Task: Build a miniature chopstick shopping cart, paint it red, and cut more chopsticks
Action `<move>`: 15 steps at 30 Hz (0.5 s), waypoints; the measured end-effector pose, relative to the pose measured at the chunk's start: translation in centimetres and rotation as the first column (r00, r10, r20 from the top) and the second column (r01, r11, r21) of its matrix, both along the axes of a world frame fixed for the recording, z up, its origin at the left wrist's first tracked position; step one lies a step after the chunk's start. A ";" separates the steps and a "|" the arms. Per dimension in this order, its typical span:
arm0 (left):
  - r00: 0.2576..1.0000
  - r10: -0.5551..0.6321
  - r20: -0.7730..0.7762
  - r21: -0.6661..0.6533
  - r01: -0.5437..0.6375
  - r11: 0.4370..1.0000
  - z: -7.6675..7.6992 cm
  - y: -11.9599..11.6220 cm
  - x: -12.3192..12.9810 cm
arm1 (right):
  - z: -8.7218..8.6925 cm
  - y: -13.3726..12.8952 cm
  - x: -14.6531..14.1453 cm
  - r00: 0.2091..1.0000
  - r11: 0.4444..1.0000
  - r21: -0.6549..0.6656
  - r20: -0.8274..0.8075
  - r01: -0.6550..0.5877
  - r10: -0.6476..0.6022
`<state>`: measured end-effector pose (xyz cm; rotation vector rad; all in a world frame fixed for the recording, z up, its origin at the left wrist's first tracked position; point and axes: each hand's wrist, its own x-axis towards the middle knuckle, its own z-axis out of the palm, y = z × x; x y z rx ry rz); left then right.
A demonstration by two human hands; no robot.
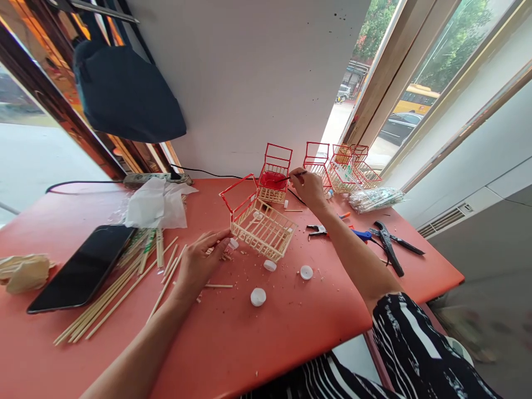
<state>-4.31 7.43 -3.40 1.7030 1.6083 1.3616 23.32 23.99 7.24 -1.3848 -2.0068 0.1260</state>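
R hand (310,187) clamps thin dark brush (284,179) at red tub (269,178), red inside.
L hand (201,257) at red-framed pale wood-stick cart (257,242), mid red-orange table (233,338); can't tell if fingers clamped. White wall (249,83) behind.

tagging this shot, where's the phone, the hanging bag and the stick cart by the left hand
Phone (83,269), head view: its dark screen.
Hanging bag (127,93), head view: dark blue front.
Stick cart (256,242), head view: slatted near side.
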 end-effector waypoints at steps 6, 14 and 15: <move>1.000 0.004 -0.001 0.026 -0.004 1.000 -0.7 0.2 -0.3 | -1.7 -3.6 0.2 0.993 0.971 0.216 -0.034 -0.102 0.111; 1.000 -0.022 -0.019 0.025 0.022 0.999 -1.1 0.2 -0.5 | -2.6 -5.9 2.0 0.969 0.940 0.246 -0.022 -0.235 0.248; 1.000 -0.024 -0.019 0.018 0.024 1.000 -1.1 0.2 -0.5 | -2.6 -5.9 2.2 0.965 0.934 0.261 -0.037 -0.242 0.261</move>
